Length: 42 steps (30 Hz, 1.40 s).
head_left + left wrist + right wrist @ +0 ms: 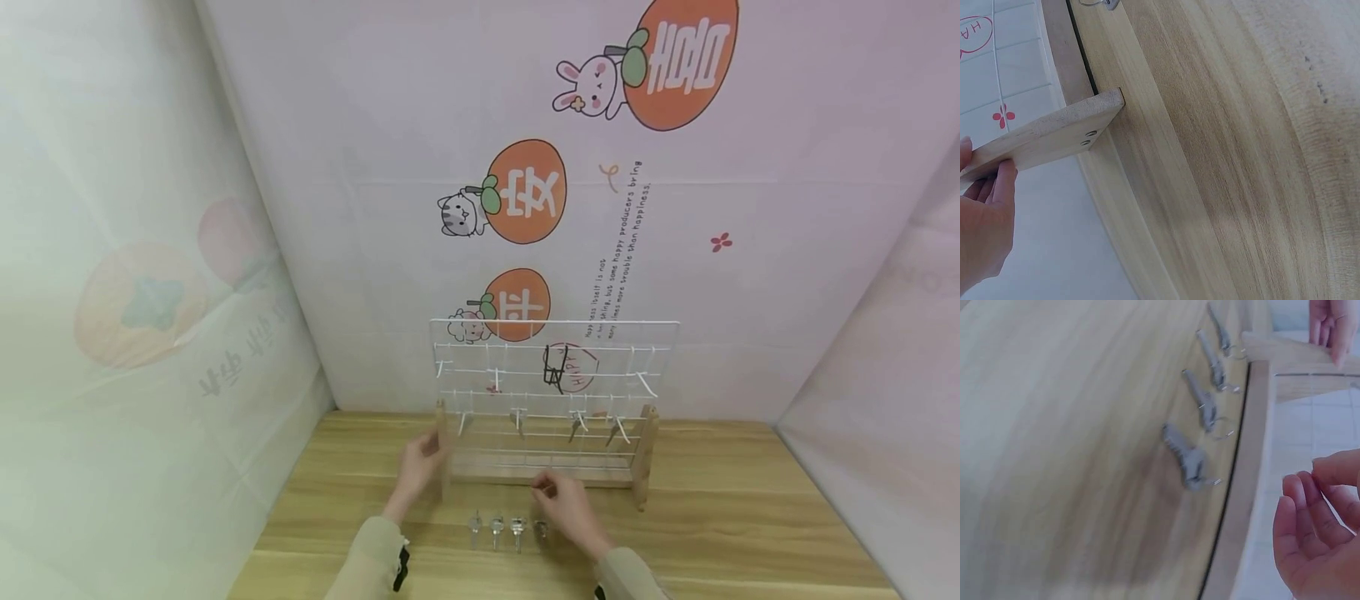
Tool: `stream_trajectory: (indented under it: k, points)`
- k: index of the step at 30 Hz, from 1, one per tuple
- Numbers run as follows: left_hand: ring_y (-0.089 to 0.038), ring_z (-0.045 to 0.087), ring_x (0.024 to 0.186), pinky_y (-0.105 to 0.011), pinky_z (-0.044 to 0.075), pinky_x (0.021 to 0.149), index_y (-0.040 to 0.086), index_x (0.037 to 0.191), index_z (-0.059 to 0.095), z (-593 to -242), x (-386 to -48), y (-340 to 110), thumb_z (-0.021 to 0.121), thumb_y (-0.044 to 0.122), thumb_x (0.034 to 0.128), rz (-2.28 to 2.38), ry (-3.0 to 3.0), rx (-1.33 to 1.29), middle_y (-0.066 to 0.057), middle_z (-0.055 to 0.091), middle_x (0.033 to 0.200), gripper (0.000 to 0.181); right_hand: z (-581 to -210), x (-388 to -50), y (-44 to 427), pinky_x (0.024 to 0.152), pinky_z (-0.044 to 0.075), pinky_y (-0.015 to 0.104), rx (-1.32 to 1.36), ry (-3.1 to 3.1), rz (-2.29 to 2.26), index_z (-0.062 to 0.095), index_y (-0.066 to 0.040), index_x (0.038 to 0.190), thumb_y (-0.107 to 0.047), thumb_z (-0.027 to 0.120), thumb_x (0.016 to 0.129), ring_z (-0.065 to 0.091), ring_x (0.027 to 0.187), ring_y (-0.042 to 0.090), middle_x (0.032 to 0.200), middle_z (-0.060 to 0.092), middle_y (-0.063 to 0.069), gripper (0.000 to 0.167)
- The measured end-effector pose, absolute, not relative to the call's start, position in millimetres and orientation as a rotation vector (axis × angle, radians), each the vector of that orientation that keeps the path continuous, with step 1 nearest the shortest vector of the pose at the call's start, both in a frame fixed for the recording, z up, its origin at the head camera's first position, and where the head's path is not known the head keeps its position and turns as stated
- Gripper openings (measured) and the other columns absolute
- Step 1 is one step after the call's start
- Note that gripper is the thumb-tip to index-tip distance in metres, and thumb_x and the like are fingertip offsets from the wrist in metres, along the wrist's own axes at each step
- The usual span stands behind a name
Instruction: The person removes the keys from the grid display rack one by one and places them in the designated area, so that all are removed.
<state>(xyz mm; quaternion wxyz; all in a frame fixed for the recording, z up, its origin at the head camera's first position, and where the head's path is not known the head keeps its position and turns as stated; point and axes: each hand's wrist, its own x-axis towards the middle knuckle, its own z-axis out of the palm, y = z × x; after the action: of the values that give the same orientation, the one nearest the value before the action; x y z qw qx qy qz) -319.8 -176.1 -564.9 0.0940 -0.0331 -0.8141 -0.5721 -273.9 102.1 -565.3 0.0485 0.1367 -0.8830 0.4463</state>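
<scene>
A white wire rack with hooks stands between wooden side posts. My left hand holds its left wooden post, thumb on one face and fingers on the other. In the right wrist view, my right hand has loosely bent fingers, thumb tip close to the index finger, and nothing visible between them. It hovers in front of the rack's base bar, near a row of several silver keys with rings. The nearest key lies flat on the wooden table, partly beside the hand in the head view, where another key lies further left.
Keys hang from some of the rack's lower hooks. A small black wire piece is on the upper grid. Behind stands a white printed cloth wall, with more cloth on both sides. The wooden table extends right of the rack.
</scene>
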Motion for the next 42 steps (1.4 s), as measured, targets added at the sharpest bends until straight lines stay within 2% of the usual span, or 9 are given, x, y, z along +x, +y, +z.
stream_trajectory:
  k: [6,10,13,26,42]
  points:
    - [-0.041,0.064,0.117,-0.049,0.056,0.100,-0.006,0.132,0.057,-565,-320,-176,0.067,0.013,0.0927,-1.687,-2.407,-0.104,-0.027,0.065,0.127,0.045,-550,-277,87,0.071,0.057,0.017,0.426,-2.614,1.355,0.069,-0.006,0.096,-0.002,0.068,0.087,0.068,0.081,0.018,0.093,0.073,0.006,0.010]
    - [-0.041,0.064,0.117,-0.049,0.056,0.100,-0.007,0.132,0.057,-565,-320,-176,0.066,0.012,0.0934,-1.682,-2.414,-0.106,-0.027,0.065,0.127,0.044,-541,-279,76,0.069,0.058,0.018,0.442,-2.538,1.338,0.071,-0.008,0.094,-0.003,0.069,0.088,0.068,0.078,0.017,0.091,0.075,0.006,0.008]
    - [-0.042,0.064,0.117,-0.049,0.055,0.101,-0.008,0.132,0.056,-565,-319,-176,0.066,0.012,0.0932,-1.690,-2.409,-0.107,-0.028,0.065,0.127,0.045,-535,-283,67,0.068,0.057,0.017,0.454,-2.511,1.359,0.072,-0.005,0.095,-0.005,0.069,0.089,0.068,0.078,0.018,0.091,0.075,0.007,0.007]
    - [-0.042,0.066,0.113,-0.049,0.057,0.099,-0.010,0.129,0.058,-565,-321,-175,0.069,0.013,0.0914,-1.673,-2.381,-0.126,-0.029,0.066,0.122,0.045,-521,-296,34,0.068,0.056,0.016,0.472,-2.408,1.419,0.072,-0.002,0.101,-0.008,0.069,0.089,0.069,0.078,0.020,0.094,0.076,0.011,0.013]
    - [-0.042,0.066,0.112,-0.049,0.057,0.098,-0.009,0.127,0.059,-566,-322,-176,0.069,0.015,0.0919,-1.652,-2.392,-0.147,-0.029,0.067,0.122,0.044,-512,-309,8,0.069,0.056,0.017,0.399,-2.337,1.540,0.070,-0.006,0.104,-0.010,0.069,0.090,0.068,0.083,0.021,0.100,0.074,0.011,0.015]
